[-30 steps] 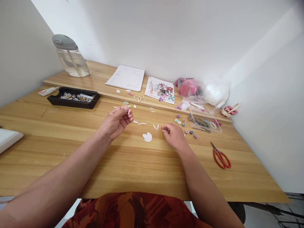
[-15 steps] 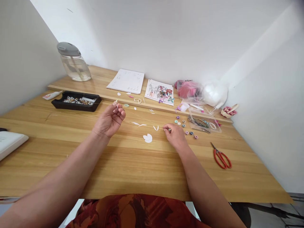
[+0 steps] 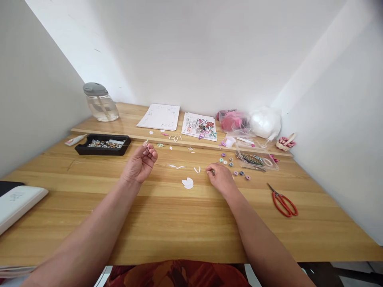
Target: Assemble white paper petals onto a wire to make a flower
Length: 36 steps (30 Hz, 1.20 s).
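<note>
Raised over the left-middle of the table, my left hand [image 3: 141, 161] pinches a small narrow white piece [image 3: 147, 145], like a cut-out, between thumb and forefinger, other fingers curled. To its right, low over the table, my right hand [image 3: 220, 177] is closed round a small olive-gold thread bobbin [image 3: 213, 172], mostly hidden by the fingers. Any thread between the hands is too fine to make out. Just left of the right hand lies a V-shaped white cut-out [image 3: 197, 170]. White rounded petal shapes [image 3: 188, 183] and slim white slivers [image 3: 176, 166] lie between the hands.
Several thread bobbins [image 3: 241, 173] and a clear tool box [image 3: 257, 157] sit beyond my right hand. Red-handled scissors [image 3: 284, 203] lie at right. A black bead tray [image 3: 103, 145] stands at left. Papers [image 3: 160, 116] and a jar [image 3: 101, 103] rest on the raised back shelf.
The view has tilted up slightly, so everything sits lower in the picture. Both hands keep their grips and nearly the same places over the table.
</note>
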Each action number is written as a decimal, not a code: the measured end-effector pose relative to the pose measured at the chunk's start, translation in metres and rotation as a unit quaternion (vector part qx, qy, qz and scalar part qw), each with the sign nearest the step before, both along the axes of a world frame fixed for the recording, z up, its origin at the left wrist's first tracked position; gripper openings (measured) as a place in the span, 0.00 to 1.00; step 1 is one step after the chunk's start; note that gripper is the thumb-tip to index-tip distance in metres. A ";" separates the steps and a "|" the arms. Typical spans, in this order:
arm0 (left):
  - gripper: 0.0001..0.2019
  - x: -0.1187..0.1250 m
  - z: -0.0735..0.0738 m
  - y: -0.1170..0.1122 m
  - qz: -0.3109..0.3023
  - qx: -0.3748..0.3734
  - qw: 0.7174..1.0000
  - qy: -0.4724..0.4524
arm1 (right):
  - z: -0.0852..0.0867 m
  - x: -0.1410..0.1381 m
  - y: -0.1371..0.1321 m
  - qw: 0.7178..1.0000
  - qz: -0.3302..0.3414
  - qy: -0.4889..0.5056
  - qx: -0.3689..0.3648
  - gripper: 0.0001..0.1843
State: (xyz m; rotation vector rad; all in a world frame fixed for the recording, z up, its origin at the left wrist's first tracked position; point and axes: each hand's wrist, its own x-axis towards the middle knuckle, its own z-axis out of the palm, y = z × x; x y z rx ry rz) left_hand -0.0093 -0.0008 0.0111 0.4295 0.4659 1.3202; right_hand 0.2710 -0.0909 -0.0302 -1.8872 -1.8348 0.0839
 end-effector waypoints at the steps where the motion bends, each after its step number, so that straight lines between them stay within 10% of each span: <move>1: 0.06 -0.001 -0.001 0.001 0.001 0.000 1.000 0.000 | 0.000 0.001 0.000 1.000 0.000 0.002 0.001 0.07; 36: 0.08 -0.008 0.003 0.007 0.068 -0.004 0.998 0.005 | 0.006 0.009 0.002 0.999 0.001 0.013 -0.038 0.07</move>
